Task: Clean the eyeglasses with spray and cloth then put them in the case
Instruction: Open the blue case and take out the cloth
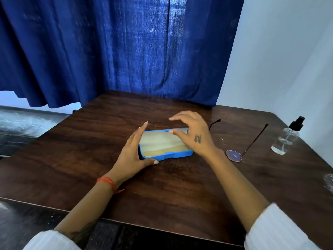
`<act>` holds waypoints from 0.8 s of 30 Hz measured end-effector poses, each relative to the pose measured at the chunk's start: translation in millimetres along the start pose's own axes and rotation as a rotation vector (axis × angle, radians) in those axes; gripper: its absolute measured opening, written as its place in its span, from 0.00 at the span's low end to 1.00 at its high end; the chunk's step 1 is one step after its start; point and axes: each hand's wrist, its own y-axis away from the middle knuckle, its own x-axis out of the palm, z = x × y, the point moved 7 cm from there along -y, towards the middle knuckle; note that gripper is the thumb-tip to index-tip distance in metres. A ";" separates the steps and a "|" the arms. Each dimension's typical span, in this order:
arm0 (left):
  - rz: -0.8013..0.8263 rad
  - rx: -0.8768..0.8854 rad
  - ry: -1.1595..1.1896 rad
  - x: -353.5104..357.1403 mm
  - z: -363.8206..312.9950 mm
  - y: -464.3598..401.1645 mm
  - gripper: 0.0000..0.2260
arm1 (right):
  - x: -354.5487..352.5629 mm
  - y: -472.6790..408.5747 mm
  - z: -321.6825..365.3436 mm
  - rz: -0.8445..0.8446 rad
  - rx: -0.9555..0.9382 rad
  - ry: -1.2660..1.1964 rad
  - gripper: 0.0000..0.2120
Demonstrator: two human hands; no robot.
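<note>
A blue eyeglass case (167, 156) lies open in the middle of the dark wooden table (162, 192), showing a pale lining. My left hand (133, 152) grips its left end, thumb on the front wall and fingers along the back. My right hand (194, 136) hovers over the case's right end with fingers spread, its thumb tip at the rim of the raised lid. The thin-framed eyeglasses (233, 155) rest on the table just right of that hand, temples unfolded and pointing away. A clear spray bottle (286, 139) with a black top stands farther right. I cannot make out a cloth.
A blue curtain (126, 51) hangs behind the table's far edge, and a white wall (288, 60) stands at the right. A blurred clear object (328, 181) sits at the right frame edge. The table's near edge runs across below my forearms.
</note>
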 end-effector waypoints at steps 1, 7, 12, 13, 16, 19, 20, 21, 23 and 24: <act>0.000 -0.008 -0.002 0.1 0.5 -0.3 0.49 | -12.5 11.7 5.2 -0.168 -0.049 -0.002 0.07; 0.006 0.003 -0.017 2.2 -1.9 1.3 0.50 | 18.7 35.2 -7.8 0.230 -0.012 0.144 0.10; 0.001 -0.005 -0.026 2.8 -4.5 1.9 0.50 | 41.7 22.8 -21.9 0.580 0.095 0.304 0.14; 0.002 -0.005 -0.028 2.8 -5.1 2.1 0.50 | 42.9 20.3 -21.3 0.608 0.099 0.308 0.14; 0.004 -0.002 -0.038 2.8 -5.3 2.2 0.50 | 46.1 15.4 -20.5 0.660 0.112 0.335 0.10; -0.001 -0.003 -0.029 2.5 -5.0 2.2 0.50 | 48.4 14.1 -20.3 0.674 0.133 0.330 0.08; -0.004 0.002 -0.025 2.5 -4.9 2.2 0.49 | 48.4 14.5 -19.7 0.666 0.129 0.329 0.07; -0.008 0.010 -0.025 2.4 -5.0 2.5 0.49 | 47.4 15.1 -18.7 0.645 0.121 0.324 0.07; -0.020 0.019 -0.026 1.5 -4.4 2.4 0.47 | 40.5 16.6 -15.9 0.552 0.101 0.291 0.06; -0.028 0.016 -0.022 0.6 -3.3 2.3 0.46 | 33.6 17.4 -13.2 0.478 0.091 0.259 0.04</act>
